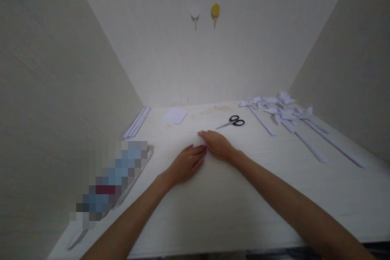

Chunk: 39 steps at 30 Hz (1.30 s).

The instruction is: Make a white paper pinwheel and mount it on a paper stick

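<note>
My left hand (189,164) lies flat on the white table (231,207), fingers stretched out towards the right. Its fingertips meet my right hand (217,144), which rests palm down with its fingers pointing left. A small pale patch, perhaps white paper, shows between the two hands; most of it is hidden under them. Just beyond my right hand lies a pair of scissors (233,122) with black handles, blades pointing left. Further back on the left is a flat square of white paper (175,115).
Rolled white paper sticks (137,122) lie together at the back left. Paper pinwheel-like shapes on sticks (307,142) spread over the right side. A blurred-out blue object (118,174) lies along the left edge. Walls enclose the table; two hooks (215,10) hang on the back one.
</note>
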{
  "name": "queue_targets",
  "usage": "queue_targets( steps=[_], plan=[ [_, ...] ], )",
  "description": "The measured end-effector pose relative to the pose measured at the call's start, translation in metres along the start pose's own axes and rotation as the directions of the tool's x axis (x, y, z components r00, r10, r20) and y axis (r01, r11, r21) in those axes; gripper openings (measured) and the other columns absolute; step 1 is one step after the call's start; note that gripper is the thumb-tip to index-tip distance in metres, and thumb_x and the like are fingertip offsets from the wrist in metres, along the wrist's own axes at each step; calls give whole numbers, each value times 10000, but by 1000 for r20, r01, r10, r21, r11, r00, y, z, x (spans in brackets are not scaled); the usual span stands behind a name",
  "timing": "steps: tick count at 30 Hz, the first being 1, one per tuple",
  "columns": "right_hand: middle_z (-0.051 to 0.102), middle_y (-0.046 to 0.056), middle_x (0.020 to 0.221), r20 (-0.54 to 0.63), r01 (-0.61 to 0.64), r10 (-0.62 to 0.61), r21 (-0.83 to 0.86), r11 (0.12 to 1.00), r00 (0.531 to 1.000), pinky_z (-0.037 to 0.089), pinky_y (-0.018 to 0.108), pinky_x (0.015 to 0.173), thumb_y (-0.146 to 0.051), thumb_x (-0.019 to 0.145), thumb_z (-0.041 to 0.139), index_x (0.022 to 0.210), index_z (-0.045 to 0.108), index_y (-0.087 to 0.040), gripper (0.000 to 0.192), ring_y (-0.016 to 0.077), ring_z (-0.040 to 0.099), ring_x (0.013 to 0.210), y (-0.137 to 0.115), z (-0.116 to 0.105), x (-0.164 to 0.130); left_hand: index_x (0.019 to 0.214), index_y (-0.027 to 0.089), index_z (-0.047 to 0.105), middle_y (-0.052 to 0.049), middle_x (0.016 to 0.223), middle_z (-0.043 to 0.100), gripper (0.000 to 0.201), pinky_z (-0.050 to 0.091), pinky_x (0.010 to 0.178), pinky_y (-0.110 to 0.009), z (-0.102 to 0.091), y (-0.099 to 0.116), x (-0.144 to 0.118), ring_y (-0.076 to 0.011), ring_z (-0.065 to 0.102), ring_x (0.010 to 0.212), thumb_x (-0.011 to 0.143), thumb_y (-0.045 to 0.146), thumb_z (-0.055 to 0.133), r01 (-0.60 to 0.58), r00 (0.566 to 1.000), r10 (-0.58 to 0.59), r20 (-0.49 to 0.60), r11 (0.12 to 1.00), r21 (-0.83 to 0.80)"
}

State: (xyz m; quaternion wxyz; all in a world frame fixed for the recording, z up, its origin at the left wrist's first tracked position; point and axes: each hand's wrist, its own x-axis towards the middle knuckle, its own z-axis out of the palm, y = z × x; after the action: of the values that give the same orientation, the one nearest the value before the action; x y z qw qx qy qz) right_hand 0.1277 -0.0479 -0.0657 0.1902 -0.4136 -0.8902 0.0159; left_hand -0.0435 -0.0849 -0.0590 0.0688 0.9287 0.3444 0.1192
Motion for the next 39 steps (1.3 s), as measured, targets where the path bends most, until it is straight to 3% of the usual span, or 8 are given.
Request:
queue_targets(
  steps=[3, 8, 16, 23, 28, 31, 34, 39],
  plan=[
    [611, 90, 1038, 72, 62, -69, 98, 993, 995, 400, 284, 812, -132, 812, 343, 1146, 462, -142, 355, 172, 556, 946, 1, 2, -2, 1142, 197, 482, -53, 1235, 483, 345, 243, 1001, -384, 0, 0, -1, -150, 383, 1172, 860, 258, 294, -27, 1000, 27, -1, 999, -29],
    [573, 125, 1112, 66, -55, 49, 90, 994, 997, 401, 288, 827, -104, 813, 317, 1210, 407, -107, 407, 183, 531, 1007, 6, 11, 7, 1158, 163, 464, -75, 1230, 483, 362, 260, 992, -367, 0, 0, 0, -156, 375, 1179, 865, 269, 280, -36, 999, 36, 7, 998, -61],
    [530, 157, 1168, 42, -123, 122, 2, 992, 992, 391, 299, 871, -110, 808, 317, 1234, 373, -49, 434, 195, 519, 1030, 11, 18, 27, 1092, 132, 510, -88, 1201, 508, 348, 296, 970, -327, 2, 0, 0, -155, 444, 1112, 864, 278, 292, -65, 997, 63, -33, 997, -50],
    [477, 140, 1235, 30, -92, 92, -23, 996, 995, 348, 313, 932, -131, 826, 318, 1218, 410, -77, 406, 185, 425, 1146, 8, 19, 22, 1060, 180, 540, -47, 1227, 493, 365, 230, 1000, -403, 6, 3, -2, -192, 340, 1205, 872, 307, 254, 62, 993, -51, -106, 992, 110],
    [490, 142, 1223, 7, -63, 63, -26, 998, 998, 319, 352, 953, -169, 844, 323, 1146, 489, -77, 356, 205, 407, 1159, -3, 12, 3, 1002, 135, 570, -128, 1207, 496, 365, 249, 980, -434, 4, -11, -6, -233, 344, 1201, 855, 331, 300, 248, 954, -210, -214, 954, 171],
    [490, 131, 1222, 7, -49, 49, -23, 999, 999, 284, 417, 959, -224, 840, 365, 1156, 473, -113, 352, 220, 414, 1142, -7, 6, -13, 1075, 112, 526, -173, 1242, 448, 401, 263, 965, -454, 5, -21, -8, -262, 319, 1212, 823, 380, 366, 313, 934, -280, -220, 941, 131],
    [515, 129, 1169, -11, -18, 18, 6, 1000, 1000, 264, 437, 954, -255, 818, 421, 1164, 448, -137, 367, 217, 437, 1089, -9, 1, -23, 1126, 101, 489, -187, 1265, 417, 460, 274, 967, -432, 7, -28, -9, -256, 324, 1211, 780, 402, 444, 292, 942, -279, -187, 956, 43],
    [524, 124, 1081, -19, -16, 18, 83, 996, 1000, 324, 409, 879, -291, 756, 517, 1122, 479, -138, 398, 220, 455, 980, -7, -2, -21, 1055, 122, 551, -152, 1231, 469, 404, 301, 966, -394, 10, -34, -7, -225, 389, 1171, 713, 337, 557, 290, 924, -324, -204, 940, -178]
  ],
)
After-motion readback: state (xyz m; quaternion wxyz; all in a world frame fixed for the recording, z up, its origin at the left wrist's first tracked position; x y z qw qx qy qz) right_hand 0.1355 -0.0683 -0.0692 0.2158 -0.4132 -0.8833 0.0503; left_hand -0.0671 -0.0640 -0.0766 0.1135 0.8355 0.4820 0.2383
